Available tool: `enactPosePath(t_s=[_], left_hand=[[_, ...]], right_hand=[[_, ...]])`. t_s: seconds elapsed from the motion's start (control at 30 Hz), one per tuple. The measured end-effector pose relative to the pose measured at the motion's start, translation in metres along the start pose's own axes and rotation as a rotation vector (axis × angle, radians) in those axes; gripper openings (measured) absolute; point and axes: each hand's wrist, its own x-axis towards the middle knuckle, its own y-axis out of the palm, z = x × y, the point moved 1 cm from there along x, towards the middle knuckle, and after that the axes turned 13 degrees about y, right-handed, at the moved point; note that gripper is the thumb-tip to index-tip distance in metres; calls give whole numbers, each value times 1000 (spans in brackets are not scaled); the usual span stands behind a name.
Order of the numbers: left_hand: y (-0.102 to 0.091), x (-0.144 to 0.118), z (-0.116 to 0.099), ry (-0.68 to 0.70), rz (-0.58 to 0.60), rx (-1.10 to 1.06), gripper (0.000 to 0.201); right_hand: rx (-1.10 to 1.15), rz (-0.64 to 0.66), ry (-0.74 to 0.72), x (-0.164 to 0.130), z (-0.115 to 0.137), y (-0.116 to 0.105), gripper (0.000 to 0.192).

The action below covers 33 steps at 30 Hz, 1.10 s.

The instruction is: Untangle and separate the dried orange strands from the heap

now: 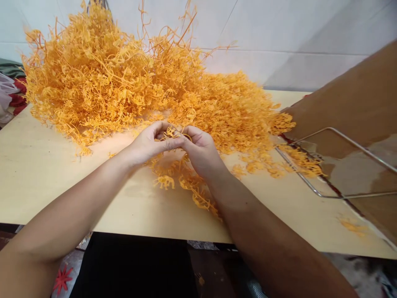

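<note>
Where the forearms meet over the pale wooden table [37,174], left hand [149,145] and right hand [201,151] pinch one small orange sprig [170,133] between their fingertips. Loose wiry bits [189,184] lie beneath. Right: thin metal wire frame [338,165] by brown cardboard [350,103]. Beyond: large tangled orange heap [124,78], branching plastic-looking strands, against white wall [279,33].
</note>
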Motion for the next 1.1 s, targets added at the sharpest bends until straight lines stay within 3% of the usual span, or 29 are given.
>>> enactPosePath(t_s=[0.1,0.27,0.37,0.77,0.97,1.1], left_hand=[[1,2,1,32,-8,79,22],[-4,6,5,43,-155,86,10],[-6,7,7,18,-183,96,9],[0,2,4,8,-263,73,10],[1,1,3,-166,-241,-149,11],[7,-1,3,-267,-241,-169,10]], right_hand=[[-3,-16,-20,-1,-1,3,17],[96,-84,-5,-6,4,5,10],[180,-81,-8,-9,9,5,9],[117,-34,3,-8,9,3,28],[55,-10,-45,-13,16,5,31],[45,-4,39,-13,19,6,34]])
